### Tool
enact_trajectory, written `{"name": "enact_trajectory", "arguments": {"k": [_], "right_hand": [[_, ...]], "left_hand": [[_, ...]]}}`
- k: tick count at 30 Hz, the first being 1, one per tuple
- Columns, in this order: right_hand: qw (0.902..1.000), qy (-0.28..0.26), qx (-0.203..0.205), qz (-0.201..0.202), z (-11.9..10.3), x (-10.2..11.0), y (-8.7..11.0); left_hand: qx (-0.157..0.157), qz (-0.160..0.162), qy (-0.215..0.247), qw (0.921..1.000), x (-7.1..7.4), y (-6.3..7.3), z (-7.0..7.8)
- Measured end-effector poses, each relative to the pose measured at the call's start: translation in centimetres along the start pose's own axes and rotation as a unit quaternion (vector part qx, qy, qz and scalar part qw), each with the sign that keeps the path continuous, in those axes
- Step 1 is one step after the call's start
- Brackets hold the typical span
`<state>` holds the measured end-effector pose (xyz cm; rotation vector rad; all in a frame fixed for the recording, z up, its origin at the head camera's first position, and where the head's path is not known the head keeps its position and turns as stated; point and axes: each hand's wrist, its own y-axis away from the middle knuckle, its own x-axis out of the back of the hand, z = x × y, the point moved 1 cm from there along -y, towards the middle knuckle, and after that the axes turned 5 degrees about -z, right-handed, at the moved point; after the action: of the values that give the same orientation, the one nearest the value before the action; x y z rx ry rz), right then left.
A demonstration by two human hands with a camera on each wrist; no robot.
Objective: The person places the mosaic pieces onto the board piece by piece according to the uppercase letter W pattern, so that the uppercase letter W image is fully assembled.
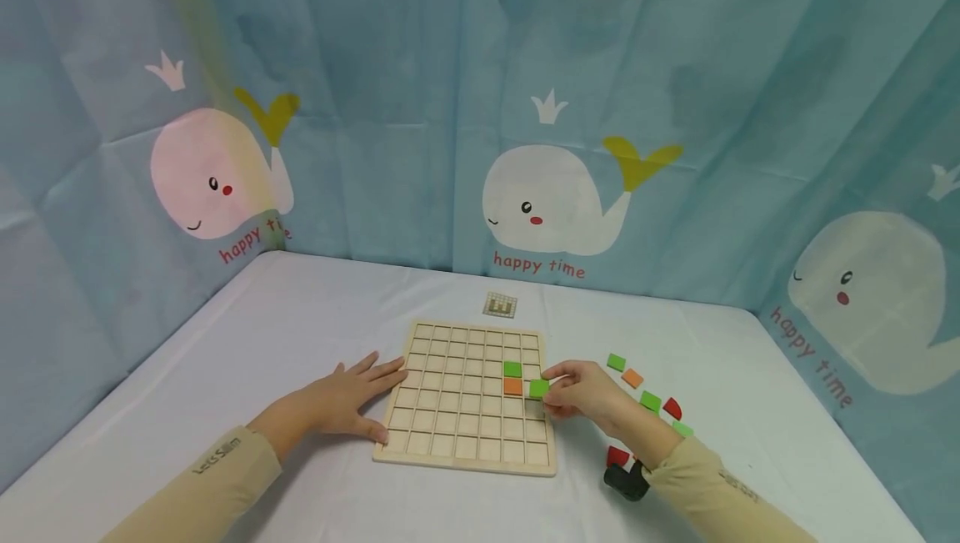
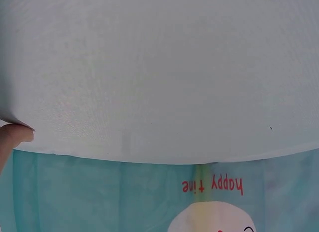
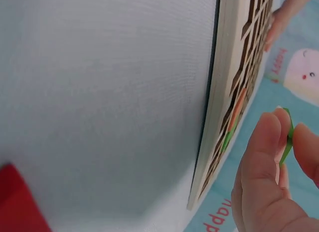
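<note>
Two tiles [image 1: 512, 369], green, orange, in gridded board [image 1: 445, 424]

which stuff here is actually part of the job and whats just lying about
Part of the job:
wooden grid board
green tile pinched by the right hand
green square and orange square on the board
loose coloured pieces at right, probably

Just about, seemingly:
small patterned card, role unclear
whale curtain
</note>
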<state>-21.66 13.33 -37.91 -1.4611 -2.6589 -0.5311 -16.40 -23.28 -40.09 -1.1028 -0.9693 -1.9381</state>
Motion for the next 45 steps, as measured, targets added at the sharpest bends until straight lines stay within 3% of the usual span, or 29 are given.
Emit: {"name": "enact_trajectory", "arguments": {"k": [8,24,36,45], "right_hand": [[0.9993,0.003,-0.028,0.025,-0.1,-0.7,-0.8],[0.9988,0.039,-0.028,-0.004,0.5,-2.0,-1.1],[0.9930,0.106,-0.043,0.027,0.3,-3.1,-1.4],[0.9899,0.124,-0.052,0.044,-0.1,-3.7,-1.3]], "left_hand": [[-0.001,0.001,0.001,1.0000,-0.1,0.0,-0.3],[-0.008,-0.002,0.000,1.0000,-0.2,-0.2,-0.3],[-0.007,0.001,0.000,1.0000,-0.2,-0.2,-0.5],[-0.010,0.004,-0.003,0.9999,-0.1,-0.3,-0.4]]}}
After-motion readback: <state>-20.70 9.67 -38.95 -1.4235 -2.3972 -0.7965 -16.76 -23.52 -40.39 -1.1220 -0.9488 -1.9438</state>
